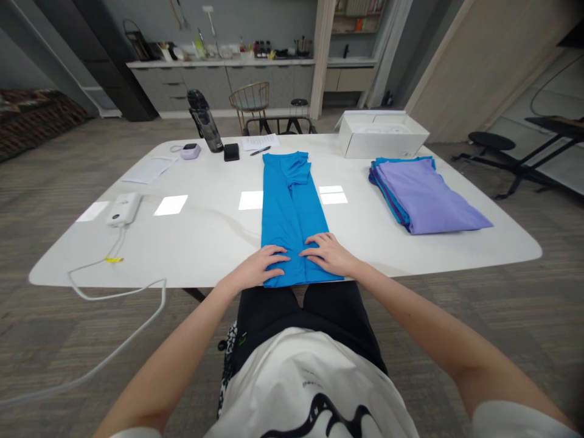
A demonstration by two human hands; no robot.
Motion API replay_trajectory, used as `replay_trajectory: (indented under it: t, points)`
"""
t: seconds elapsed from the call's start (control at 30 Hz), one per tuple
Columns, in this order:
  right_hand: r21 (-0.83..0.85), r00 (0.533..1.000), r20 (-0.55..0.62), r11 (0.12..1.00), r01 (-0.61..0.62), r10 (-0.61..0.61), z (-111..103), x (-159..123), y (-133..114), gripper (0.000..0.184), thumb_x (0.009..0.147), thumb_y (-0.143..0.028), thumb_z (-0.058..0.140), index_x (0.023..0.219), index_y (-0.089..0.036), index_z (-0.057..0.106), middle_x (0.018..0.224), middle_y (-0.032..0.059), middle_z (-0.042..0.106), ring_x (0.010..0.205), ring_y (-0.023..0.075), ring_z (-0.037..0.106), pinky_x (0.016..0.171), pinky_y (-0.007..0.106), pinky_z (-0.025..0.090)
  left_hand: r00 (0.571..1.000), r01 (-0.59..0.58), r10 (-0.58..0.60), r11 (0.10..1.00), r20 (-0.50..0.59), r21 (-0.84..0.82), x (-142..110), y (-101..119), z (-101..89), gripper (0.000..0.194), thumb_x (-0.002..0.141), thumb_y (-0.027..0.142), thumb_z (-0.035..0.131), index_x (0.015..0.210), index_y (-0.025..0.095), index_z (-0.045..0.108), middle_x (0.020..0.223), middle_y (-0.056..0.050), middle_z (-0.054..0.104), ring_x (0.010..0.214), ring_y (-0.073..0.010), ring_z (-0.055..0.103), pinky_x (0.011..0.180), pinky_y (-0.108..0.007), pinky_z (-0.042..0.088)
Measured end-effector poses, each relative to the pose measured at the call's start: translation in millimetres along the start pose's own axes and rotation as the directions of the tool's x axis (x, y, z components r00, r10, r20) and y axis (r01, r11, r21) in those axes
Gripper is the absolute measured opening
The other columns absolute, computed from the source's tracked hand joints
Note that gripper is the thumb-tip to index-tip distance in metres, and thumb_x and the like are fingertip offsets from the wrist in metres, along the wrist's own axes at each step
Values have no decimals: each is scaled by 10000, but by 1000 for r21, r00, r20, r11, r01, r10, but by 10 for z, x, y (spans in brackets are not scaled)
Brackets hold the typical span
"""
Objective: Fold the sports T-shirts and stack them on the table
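A blue garment (292,213), folded into a long narrow strip, lies on the white table (205,243) straight in front of me. Its near end reaches the table's front edge, and short-sleeve-like folds show at the far end. My left hand (262,267) rests on the near left part of the cloth, fingers stretched out. On the near right part lies my right hand (331,254), its fingers spread flat. Neither hand grips the fabric. To the right sits a stack of folded garments (429,194), lilac on top with blue and dark purple layers beneath.
An open white box (383,137) stands behind the stack. At the far left are a dark bottle (206,125), a black case (231,152), a pen (260,150), papers (149,170) and a small lilac device (190,151). A white power strip (124,209) trails its cable over the front edge.
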State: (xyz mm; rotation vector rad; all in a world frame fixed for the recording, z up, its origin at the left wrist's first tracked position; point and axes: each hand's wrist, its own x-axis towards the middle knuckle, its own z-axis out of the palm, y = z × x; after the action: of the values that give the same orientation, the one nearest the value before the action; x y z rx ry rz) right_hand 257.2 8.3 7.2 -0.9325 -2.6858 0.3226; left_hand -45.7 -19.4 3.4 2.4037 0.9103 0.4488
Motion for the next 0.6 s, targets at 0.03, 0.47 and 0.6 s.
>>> replay_trajectory:
  t: [0.03, 0.47, 0.6]
  points:
    - [18, 1000, 6, 1000, 13, -13, -1, -37, -19, 339, 1049, -380, 428, 1246, -346, 702, 1311, 99, 564, 1223, 274, 485, 1092, 510, 328, 1000, 4, -4, 1000, 4, 4, -12, 16, -1, 434, 961, 466, 586, 1354, 287, 636, 1469, -91, 530, 1360, -274, 473, 1158, -441, 388]
    - [496, 990, 130, 862, -105, 45, -217, -568, 531, 364, 995, -260, 442, 1013, -289, 805, 1360, 61, 613, 1394, 259, 442, 1206, 495, 313, 989, 41, -15, 984, 148, -173, -254, -187, -226, 488, 977, 108, 331, 1191, 267, 740, 1432, -25, 598, 1427, -216, 443, 1249, -440, 268]
    - [479, 979, 200, 868, -131, 38, -234, -608, 580, 279, 981, -317, 531, 1085, -301, 789, 1438, 54, 560, 1439, 266, 388, 1231, 495, 254, 981, 29, -12, 996, 193, -82, -259, -62, -283, 382, 1015, 222, 427, 1261, 317, 703, 1508, -37, 508, 1427, -246, 424, 1199, -416, 344]
